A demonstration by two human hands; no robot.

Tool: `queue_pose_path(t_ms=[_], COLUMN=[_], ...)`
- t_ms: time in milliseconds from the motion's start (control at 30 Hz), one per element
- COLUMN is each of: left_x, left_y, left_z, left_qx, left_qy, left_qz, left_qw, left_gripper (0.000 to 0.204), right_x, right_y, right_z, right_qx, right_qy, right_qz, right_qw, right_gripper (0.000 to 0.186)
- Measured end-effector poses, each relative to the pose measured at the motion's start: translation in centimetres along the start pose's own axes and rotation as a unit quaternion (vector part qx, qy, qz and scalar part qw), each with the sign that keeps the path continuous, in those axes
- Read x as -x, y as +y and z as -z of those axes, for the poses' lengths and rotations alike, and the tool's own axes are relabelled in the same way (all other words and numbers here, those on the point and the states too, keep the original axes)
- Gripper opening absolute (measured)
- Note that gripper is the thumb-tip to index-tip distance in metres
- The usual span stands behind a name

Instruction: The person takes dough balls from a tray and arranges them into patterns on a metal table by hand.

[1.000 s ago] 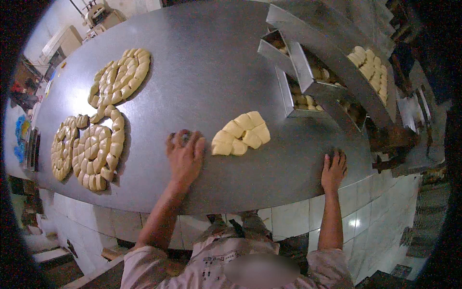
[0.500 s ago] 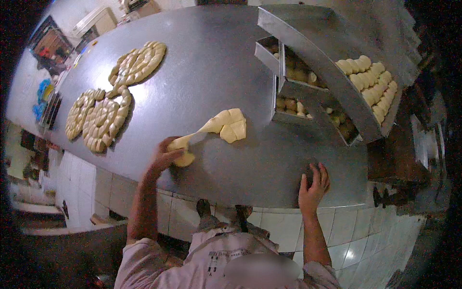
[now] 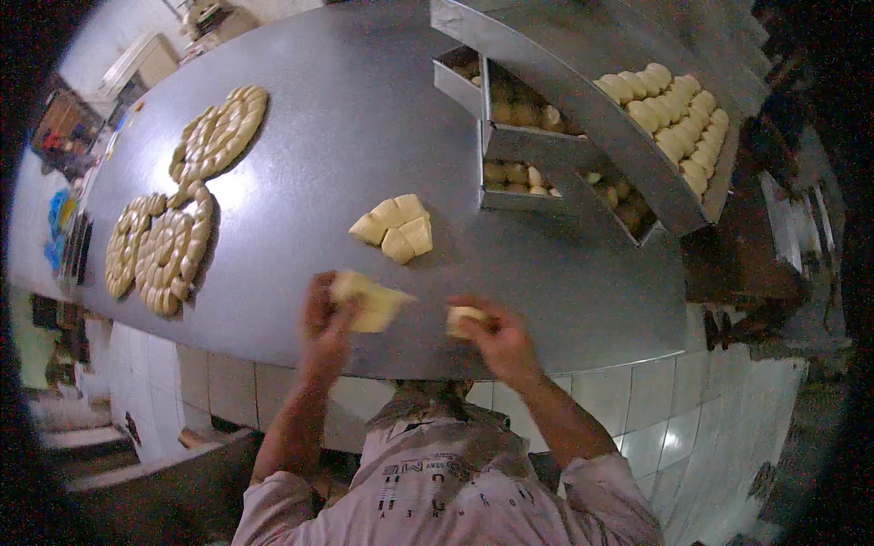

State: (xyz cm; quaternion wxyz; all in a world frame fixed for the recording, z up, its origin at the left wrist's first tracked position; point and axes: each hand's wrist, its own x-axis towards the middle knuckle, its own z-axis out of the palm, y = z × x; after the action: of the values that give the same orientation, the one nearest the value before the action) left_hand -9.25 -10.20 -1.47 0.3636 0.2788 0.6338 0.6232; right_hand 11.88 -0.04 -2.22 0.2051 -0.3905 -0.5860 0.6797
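Note:
My left hand (image 3: 326, 314) is closed round the edge of a pale yellow piece of dough (image 3: 373, 305), blurred by motion, just above the near part of the metal table. To its right, my right hand (image 3: 496, 337) grips a smaller dough piece (image 3: 465, 320) between thumb and fingers. The two pieces are apart. Beyond both hands lies a fan-shaped lump of dough (image 3: 401, 227), scored or cut into sections, flat on the table and touched by neither hand.
Long coils of segmented dough (image 3: 173, 246) lie on the left of the metal table (image 3: 309, 118). At the right stand metal trays (image 3: 546, 55); one carries rows of dough rolls (image 3: 678, 123). Smaller bins (image 3: 519, 182) beneath hold rounded pieces. Tiled floor (image 3: 601, 391) shows past the near edge.
The stretched dough has come away from the lump on the table. My right hand, empty before, has moved left and now holds a small piece. The whole view has shifted slightly.

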Motion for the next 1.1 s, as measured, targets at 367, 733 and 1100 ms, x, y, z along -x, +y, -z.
queue_pose_path(t_ms=[367, 733, 1100], left_x=[-4.8, -5.8, -6.3], left_y=[1.4, 2.5, 2.8], left_z=[7.0, 2.4, -6.1], left_qx=[0.003, -0.12, -0.192], left_qy=[-0.108, -0.253, -0.282], left_qz=[0.085, 0.091, 0.032], left_qw=[0.991, 0.956, 0.939], left_gripper=[0.03, 0.061, 0.053], right_x=[-3.2, -1.3, 0.0], right_y=[5.6, 4.5, 7.2], right_z=[13.0, 15.1, 20.3], right_qx=[0.598, 0.499, 0.501], right_qy=[0.512, 0.484, 0.425], right_qz=[0.061, 0.085, 0.145], right_qw=[0.614, 0.714, 0.74], right_gripper=[0.03, 0.021, 0.027])
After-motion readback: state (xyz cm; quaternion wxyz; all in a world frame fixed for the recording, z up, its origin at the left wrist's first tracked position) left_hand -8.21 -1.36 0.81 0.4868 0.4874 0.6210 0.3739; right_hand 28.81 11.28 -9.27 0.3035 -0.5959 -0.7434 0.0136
